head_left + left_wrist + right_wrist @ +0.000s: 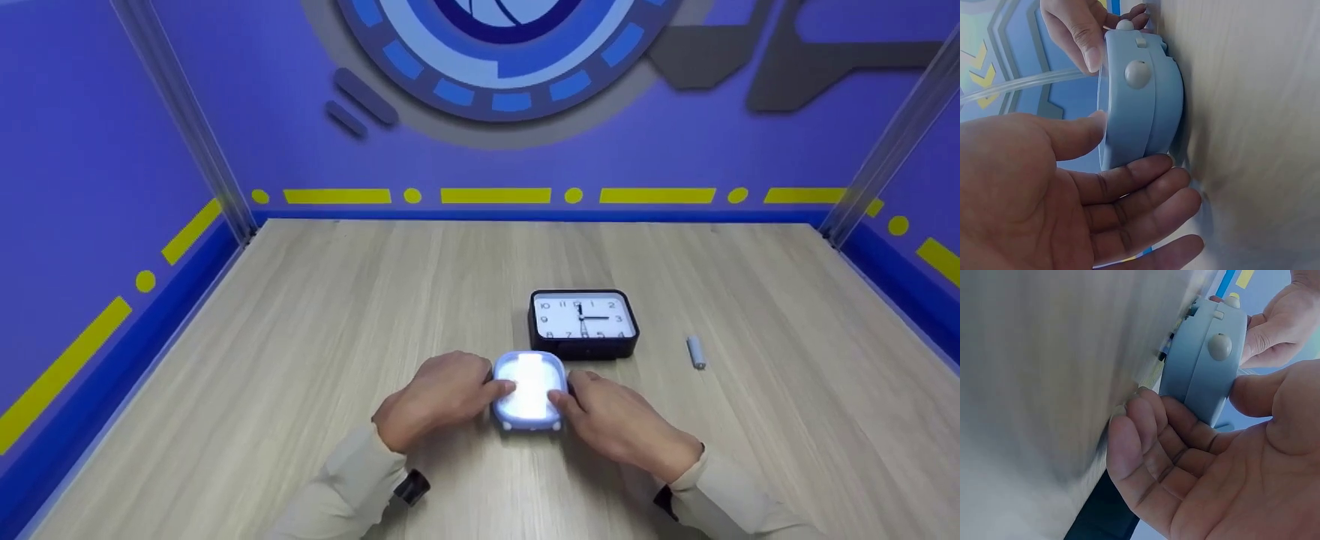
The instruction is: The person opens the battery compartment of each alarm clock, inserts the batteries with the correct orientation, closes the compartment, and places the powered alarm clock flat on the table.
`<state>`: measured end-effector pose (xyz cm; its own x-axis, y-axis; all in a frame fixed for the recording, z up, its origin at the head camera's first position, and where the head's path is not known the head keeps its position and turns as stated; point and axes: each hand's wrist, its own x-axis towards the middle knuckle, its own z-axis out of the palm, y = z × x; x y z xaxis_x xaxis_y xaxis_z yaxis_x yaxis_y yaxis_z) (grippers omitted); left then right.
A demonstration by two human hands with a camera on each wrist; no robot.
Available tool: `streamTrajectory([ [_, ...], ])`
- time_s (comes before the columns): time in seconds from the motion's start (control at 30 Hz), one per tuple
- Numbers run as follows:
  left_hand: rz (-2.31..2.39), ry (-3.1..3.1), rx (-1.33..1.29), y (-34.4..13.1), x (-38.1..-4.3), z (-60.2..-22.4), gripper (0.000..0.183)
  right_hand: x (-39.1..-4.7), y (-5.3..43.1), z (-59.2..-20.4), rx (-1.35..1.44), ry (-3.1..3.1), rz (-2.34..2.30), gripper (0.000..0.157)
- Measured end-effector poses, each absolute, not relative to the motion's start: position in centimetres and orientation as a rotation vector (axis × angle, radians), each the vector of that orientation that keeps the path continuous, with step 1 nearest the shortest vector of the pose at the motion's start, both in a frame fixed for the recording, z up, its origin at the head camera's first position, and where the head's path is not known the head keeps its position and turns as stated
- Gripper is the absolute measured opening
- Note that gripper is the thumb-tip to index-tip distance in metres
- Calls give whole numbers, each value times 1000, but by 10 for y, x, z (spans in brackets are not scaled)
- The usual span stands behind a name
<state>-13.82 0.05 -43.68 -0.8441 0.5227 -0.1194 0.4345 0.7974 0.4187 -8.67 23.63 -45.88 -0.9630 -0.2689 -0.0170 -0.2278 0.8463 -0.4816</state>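
Both hands hold a small light-blue rounded device [529, 390] between them, low over the table; glare washes out its glossy front. My left hand [450, 386] grips its left side, thumb on the front edge and fingers at the side and back. On the opposite side, my right hand [619, 420] pinches it the same way. Two pale round feet show along its near edge, and the wrist views show a white knob [1138, 74] on its underside. Just behind it lies a black rectangular clock [583, 349] with a white face tilted upward.
A small grey cylinder [696, 352] lies to the right of the black clock. The wood-grain table [337, 300] is enclosed by blue-purple panels [450, 169] with yellow marks at the back and sides.
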Motion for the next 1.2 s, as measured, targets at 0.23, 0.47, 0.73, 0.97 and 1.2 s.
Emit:
streamTrajectory([
  [0.23,575,2778,714,-8,-146,-434,38,-97,225,-456,-421,2933,-768,33],
  [0.47,582,2789,652,-19,-156,-434,38,-109,211,-454,-394,2919,-775,26],
  [0.73,606,2821,622,-30,-165,-434,37,-123,198,-456,-379,2918,-780,29],
  [0.97,597,2828,613,-36,-171,-434,39,-132,189,-457,-335,2912,-754,31],
  [1.2,596,2863,622,-43,-177,-437,44,-142,180,-459,-377,2936,-743,32],
])
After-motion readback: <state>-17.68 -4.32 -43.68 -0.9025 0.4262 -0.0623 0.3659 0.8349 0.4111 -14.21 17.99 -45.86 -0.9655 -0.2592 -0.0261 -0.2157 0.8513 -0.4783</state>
